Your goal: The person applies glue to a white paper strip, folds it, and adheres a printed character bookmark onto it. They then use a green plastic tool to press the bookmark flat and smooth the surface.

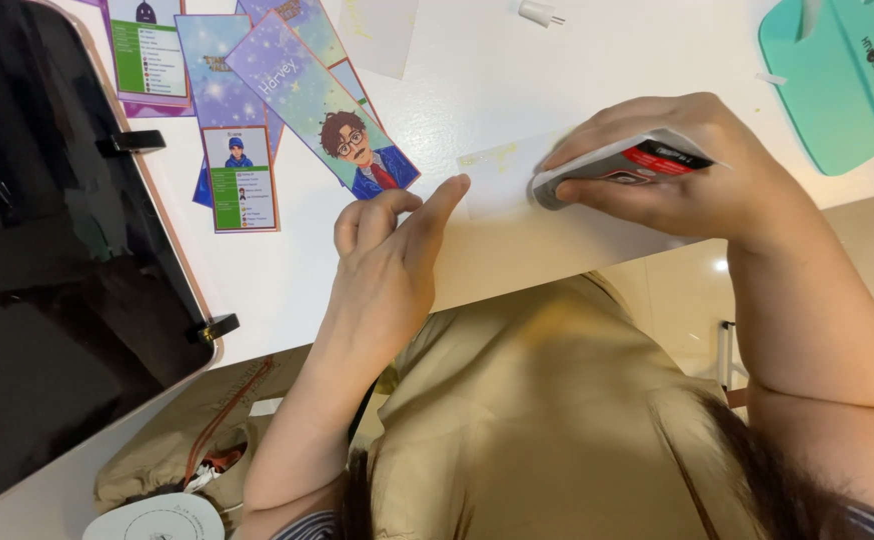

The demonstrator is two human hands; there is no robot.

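White paper strip point(502, 180) is pinned by the left hand point(387, 265) while the right hand point(677, 165) grips a grey-and-red glue stick point(612, 165).

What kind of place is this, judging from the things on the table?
Probably a craft or hobby desk at home or in an office. On the white table lie printed character cards, the right hand presses a glue stick onto a paper strip, and a teal plastic tool lies nearby.
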